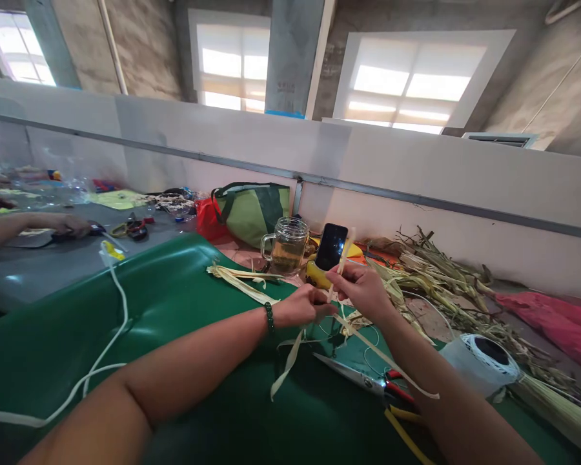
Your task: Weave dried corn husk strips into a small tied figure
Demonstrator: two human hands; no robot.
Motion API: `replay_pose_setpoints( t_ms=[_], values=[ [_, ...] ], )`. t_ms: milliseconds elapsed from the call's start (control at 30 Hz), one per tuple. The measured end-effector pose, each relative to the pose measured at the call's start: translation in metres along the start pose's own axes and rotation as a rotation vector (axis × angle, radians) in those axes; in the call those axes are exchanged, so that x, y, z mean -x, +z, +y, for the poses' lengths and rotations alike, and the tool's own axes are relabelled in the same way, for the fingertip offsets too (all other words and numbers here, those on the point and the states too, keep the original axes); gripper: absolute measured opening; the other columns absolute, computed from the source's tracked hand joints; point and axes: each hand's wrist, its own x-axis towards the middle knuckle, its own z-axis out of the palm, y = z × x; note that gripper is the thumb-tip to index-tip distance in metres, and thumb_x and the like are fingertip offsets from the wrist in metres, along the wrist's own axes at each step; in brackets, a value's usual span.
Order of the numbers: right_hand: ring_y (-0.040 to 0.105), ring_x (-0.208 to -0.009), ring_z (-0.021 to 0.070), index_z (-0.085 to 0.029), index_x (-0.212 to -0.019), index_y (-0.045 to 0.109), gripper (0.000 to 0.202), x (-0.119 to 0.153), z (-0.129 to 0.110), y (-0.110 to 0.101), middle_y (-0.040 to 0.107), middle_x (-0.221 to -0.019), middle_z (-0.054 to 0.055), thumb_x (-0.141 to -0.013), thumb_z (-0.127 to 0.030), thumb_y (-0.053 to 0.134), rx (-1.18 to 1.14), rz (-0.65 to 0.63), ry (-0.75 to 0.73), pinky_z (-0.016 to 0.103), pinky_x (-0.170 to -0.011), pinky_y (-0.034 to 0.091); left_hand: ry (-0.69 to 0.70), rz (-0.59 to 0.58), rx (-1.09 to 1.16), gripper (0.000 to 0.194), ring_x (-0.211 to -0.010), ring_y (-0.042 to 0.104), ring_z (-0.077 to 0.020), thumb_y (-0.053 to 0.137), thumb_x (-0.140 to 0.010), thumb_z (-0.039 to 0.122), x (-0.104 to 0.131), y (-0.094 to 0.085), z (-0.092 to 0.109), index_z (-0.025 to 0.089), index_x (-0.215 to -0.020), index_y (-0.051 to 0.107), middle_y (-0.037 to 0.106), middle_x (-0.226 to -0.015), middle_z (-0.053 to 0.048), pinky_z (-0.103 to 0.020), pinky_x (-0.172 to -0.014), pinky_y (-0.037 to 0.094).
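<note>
With a green bead bracelet at its wrist, my left hand [301,307] is closed on a pale corn husk strip [385,356], whose long tail slants down to the right. My right hand [361,289] pinches the same pale material just above, and a narrow end stands up past its fingertips. The two hands nearly touch; where the strip passes between the fingers is hidden. A loose curled husk piece [290,365] hangs below my left hand. Scissors [351,374] with red handles lie under my right forearm, blades apart. Dried husks [242,281] rest left of the hands.
A green mat [174,297] covers the table. Behind the hands stand a glass mug [288,248], a propped phone [332,247] and a green bag [256,213]. Husk piles [430,278] and a white twine roll [484,365] sit right. Another person's hand [68,224] is far left.
</note>
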Motion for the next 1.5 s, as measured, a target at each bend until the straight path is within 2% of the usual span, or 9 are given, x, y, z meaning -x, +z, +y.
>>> replay_pose_setpoints(
  t_ms=[100,233,333,500,667,833,1033,1333,1500],
  values=[
    [0.059,-0.045,0.0152,-0.018,-0.07,0.061,0.037,-0.001,0.0,-0.004,0.062,-0.053,0.001,-0.066,-0.054,0.064,-0.096,0.063,0.071,0.026,-0.045,0.047,-0.013,0.119,-0.059,0.049,-0.043,0.025,-0.0046,0.059,-0.075,0.044,-0.005,-0.008,-0.005,0.015,-0.04,0.039,0.031,-0.041,0.006,-0.023,-0.044,0.017],
    [0.062,-0.05,0.0168,-0.019,-0.068,0.063,0.028,0.006,-0.003,0.001,0.066,-0.058,0.003,-0.069,-0.046,0.065,0.082,0.186,-0.093,0.027,-0.049,0.047,-0.222,0.336,0.086,0.043,-0.038,0.036,-0.0057,0.062,-0.074,0.031,-0.014,-0.024,-0.007,0.013,-0.038,0.049,0.042,-0.036,0.003,-0.021,-0.042,0.024],
    [0.063,-0.055,0.0168,-0.021,-0.066,0.065,0.019,0.014,-0.004,0.01,0.068,-0.063,0.003,-0.073,-0.038,0.063,0.176,0.216,-0.189,0.027,-0.053,0.048,-0.272,0.41,0.21,0.037,-0.035,0.04,-0.0059,0.058,-0.078,0.032,-0.018,-0.032,-0.002,0.013,-0.047,0.054,0.047,-0.04,0.004,-0.021,-0.043,0.032],
    [0.065,-0.06,0.0178,-0.02,-0.071,0.065,0.015,0.014,0.002,0.02,0.069,-0.068,0.003,-0.074,-0.035,0.064,0.027,0.154,-0.16,0.028,-0.056,0.052,-0.196,0.374,0.508,0.039,-0.037,0.04,-0.0041,0.069,-0.068,0.046,-0.016,-0.028,0.009,0.012,-0.054,0.055,0.045,-0.041,0.006,-0.02,-0.045,0.036],
    [0.063,-0.06,0.0166,-0.019,-0.069,0.067,0.014,0.006,0.009,0.016,0.069,-0.067,0.003,-0.073,-0.033,0.064,0.1,0.208,-0.214,0.028,-0.058,0.05,-0.061,0.263,0.753,0.042,-0.051,0.05,-0.0069,0.085,-0.044,0.041,-0.008,-0.02,0.014,0.01,-0.062,0.062,0.056,-0.053,0.002,-0.022,-0.055,0.041],
    [0.062,-0.059,0.0169,-0.02,-0.066,0.066,0.013,0.003,0.012,0.011,0.068,-0.063,0.003,-0.071,-0.031,0.064,0.113,0.272,-0.241,0.029,-0.058,0.05,0.019,0.112,0.733,0.039,-0.066,0.057,-0.0105,0.085,-0.05,0.035,-0.002,-0.022,0.021,0.01,-0.074,0.069,0.065,-0.07,-0.003,-0.025,-0.069,0.045],
    [0.065,-0.066,0.018,-0.021,-0.067,0.069,0.011,0.004,0.008,0.009,0.071,-0.069,0.003,-0.072,-0.029,0.063,0.123,0.211,-0.271,0.029,-0.063,0.051,0.035,0.232,0.756,0.042,-0.063,0.055,-0.0087,0.082,-0.052,0.045,-0.006,-0.021,0.015,0.01,-0.069,0.067,0.063,-0.067,-0.001,-0.024,-0.068,0.044],
    [0.067,-0.068,0.0195,-0.021,-0.068,0.072,0.011,-0.001,0.014,0.005,0.073,-0.071,0.003,-0.072,-0.029,0.066,0.107,0.13,-0.269,0.031,-0.066,0.053,0.006,0.289,0.699,0.034,-0.058,0.052,-0.0085,0.08,-0.056,0.038,-0.007,-0.025,0.014,0.01,-0.064,0.064,0.06,-0.063,-0.001,-0.024,-0.062,0.042],
    [0.066,-0.069,0.0183,-0.022,-0.074,0.072,0.014,0.001,0.02,0.004,0.072,-0.075,0.004,-0.079,-0.024,0.059,0.416,0.129,-0.398,0.03,-0.065,0.051,-0.006,0.348,0.639,0.036,-0.052,0.048,-0.0065,0.078,-0.059,0.041,-0.008,-0.025,0.011,0.01,-0.062,0.062,0.057,-0.056,0.001,-0.023,-0.056,0.037]
  ],
)
